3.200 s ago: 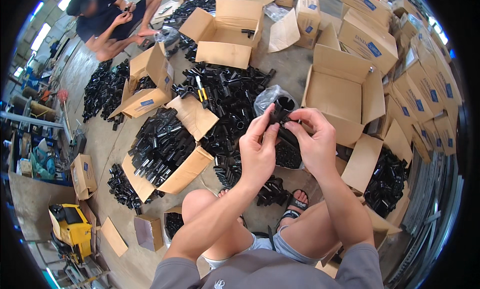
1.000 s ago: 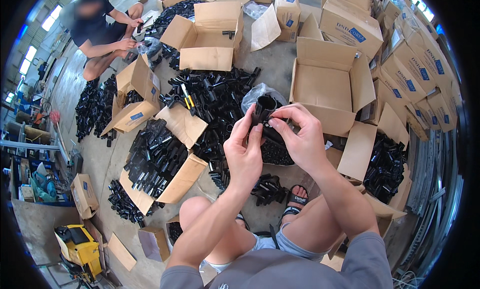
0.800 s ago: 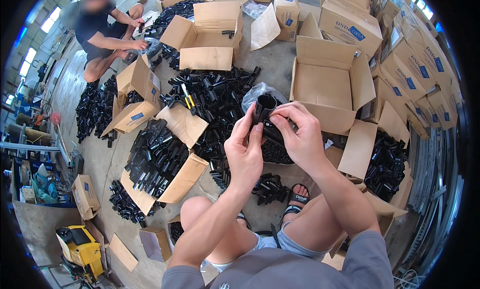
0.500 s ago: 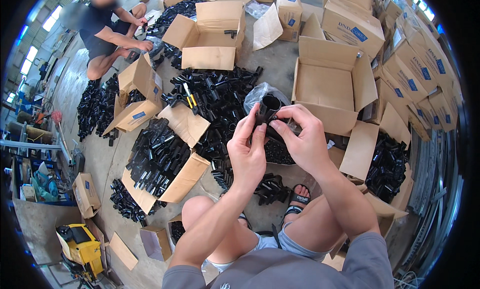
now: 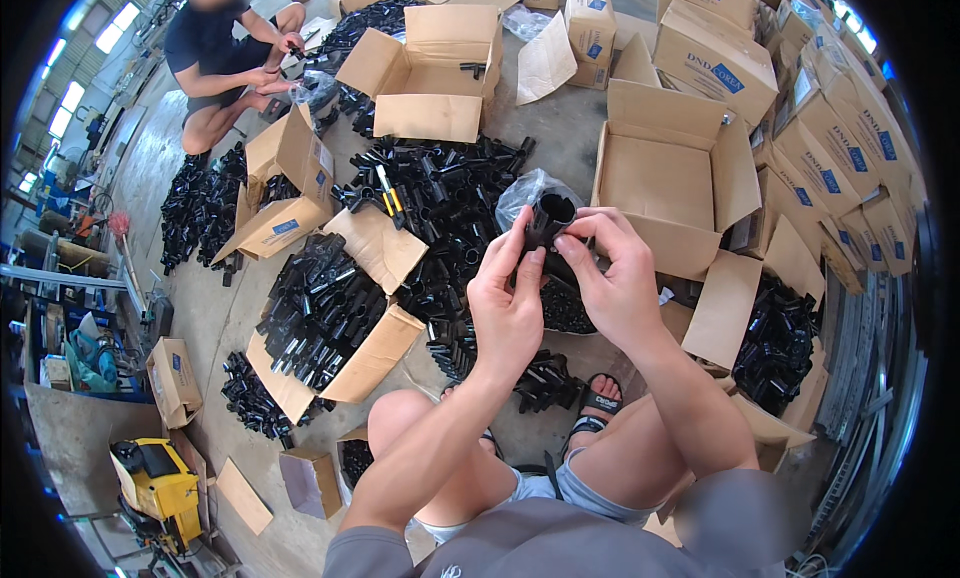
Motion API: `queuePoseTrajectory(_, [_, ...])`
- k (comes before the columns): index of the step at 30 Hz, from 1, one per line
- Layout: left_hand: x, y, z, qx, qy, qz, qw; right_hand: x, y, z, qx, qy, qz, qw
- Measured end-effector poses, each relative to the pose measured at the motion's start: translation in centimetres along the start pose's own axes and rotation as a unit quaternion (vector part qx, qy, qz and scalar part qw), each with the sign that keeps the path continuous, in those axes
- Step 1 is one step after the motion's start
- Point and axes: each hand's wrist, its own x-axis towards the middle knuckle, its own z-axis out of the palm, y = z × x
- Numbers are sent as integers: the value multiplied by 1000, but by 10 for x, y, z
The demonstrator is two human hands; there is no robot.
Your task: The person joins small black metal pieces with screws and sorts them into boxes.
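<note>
A short black tubular pipe fitting (image 5: 552, 216) is held up in front of me, its round open end facing upward. My left hand (image 5: 503, 296) grips it from the left, thumb in front and fingers along the side. From the right, my right hand (image 5: 618, 283) presses its thumb and bent fingers on the fitting; whether a small part is pinched there is hidden. Beneath my hands lie a box of small dark parts (image 5: 566, 308) and a clear plastic bag (image 5: 520, 194). A heap of black fittings (image 5: 440, 228) spreads to the left.
Open cartons stand around: one at the right (image 5: 655, 168), one at the back (image 5: 428, 116), one full of black fittings (image 5: 325, 303) at the left. A yellow-handled tool (image 5: 390, 196) rests on the heap. Another person (image 5: 225, 63) crouches far left. Stacked cartons (image 5: 830, 148) line the right.
The whole view has shifted slightly. Both hands still hold the fitting, and my right fingers have moved a little along its side. The other person's hands have moved.
</note>
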Motion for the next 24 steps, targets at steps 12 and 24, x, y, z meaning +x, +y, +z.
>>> queuePoseTrajectory(12, [-1, 0, -2, -28, 7, 3, 1000, -1, -9, 1, -23, 16, -12, 1000])
queuePoseTrajectory(24, [21, 10, -21, 8, -97, -30, 995, 0, 7, -20, 176, -102, 198, 959])
